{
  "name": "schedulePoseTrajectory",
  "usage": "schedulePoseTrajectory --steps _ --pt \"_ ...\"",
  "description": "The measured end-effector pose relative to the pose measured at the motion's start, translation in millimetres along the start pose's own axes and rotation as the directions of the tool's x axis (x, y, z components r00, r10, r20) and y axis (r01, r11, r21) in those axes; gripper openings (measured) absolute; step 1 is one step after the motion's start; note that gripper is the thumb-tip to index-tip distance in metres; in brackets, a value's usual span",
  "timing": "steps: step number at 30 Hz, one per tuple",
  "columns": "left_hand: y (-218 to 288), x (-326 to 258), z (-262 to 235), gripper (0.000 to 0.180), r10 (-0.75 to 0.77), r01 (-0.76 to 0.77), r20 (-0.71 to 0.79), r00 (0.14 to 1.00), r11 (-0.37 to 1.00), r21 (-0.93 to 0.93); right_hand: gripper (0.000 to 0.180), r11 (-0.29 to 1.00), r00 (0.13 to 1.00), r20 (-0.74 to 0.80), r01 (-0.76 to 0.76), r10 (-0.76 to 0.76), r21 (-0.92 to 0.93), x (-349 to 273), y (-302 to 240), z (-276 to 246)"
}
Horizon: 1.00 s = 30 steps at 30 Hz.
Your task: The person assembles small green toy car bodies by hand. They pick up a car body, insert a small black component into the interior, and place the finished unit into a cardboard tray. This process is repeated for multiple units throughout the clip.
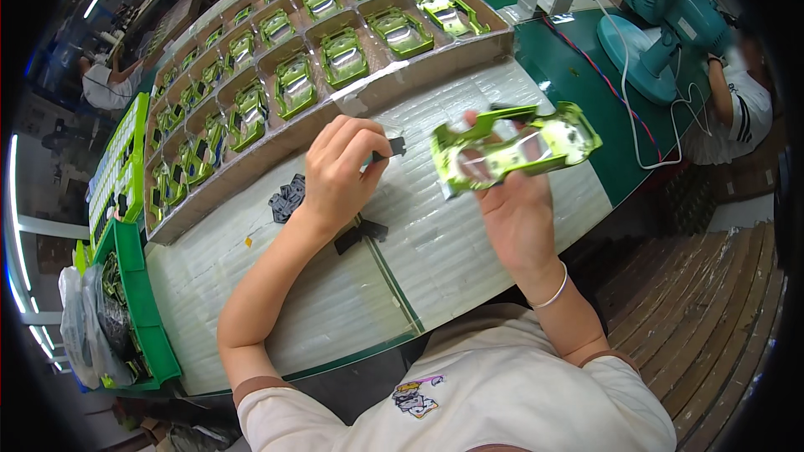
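Observation:
My right hand grips a lime-green toy car body shell from below and tilts it above the worktable. Between the thumb and fingers of my left hand is a small dark grey plastic part, held a short way left of the shell and apart from it. A heap of dark grey plastic parts lies on the table beside my left wrist. More black parts rest under and to the right of my left forearm.
A divided cardboard tray full of green car shells spans the far side. At the left stands a green crate with plastic bags. A teal fan and its cables occupy the right, near another person.

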State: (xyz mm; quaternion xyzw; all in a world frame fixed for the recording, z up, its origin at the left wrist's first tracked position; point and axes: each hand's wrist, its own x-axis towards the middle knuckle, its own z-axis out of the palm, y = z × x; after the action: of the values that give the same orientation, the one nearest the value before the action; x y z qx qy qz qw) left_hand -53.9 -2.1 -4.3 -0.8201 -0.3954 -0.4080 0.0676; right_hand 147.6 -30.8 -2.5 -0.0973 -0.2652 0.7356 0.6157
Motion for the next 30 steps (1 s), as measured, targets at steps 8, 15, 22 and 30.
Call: schedulePoseTrajectory --steps 8,15,22,30 --pt "7 7 -24 0.029 -0.165 0.226 0.54 0.825 0.973 -0.048 0.061 0.992 1.0 -0.024 0.012 -0.015 -0.122 3 1 -2" --pt "30 32 -54 0.034 -0.302 0.409 0.298 0.905 0.809 -0.422 0.08 0.952 0.982 0.136 -0.088 0.133 -0.294 -2 6 7" --pt "47 24 -25 0.03 -0.235 0.266 0.139 0.962 0.922 -0.282 0.074 0.892 0.972 0.115 -0.137 0.205 -0.43 -11 19 5" --pt "44 22 -27 0.023 -0.186 0.217 0.156 0.97 0.952 -0.215 0.066 0.481 0.986 0.159 0.118 0.046 -0.869 -15 15 4"
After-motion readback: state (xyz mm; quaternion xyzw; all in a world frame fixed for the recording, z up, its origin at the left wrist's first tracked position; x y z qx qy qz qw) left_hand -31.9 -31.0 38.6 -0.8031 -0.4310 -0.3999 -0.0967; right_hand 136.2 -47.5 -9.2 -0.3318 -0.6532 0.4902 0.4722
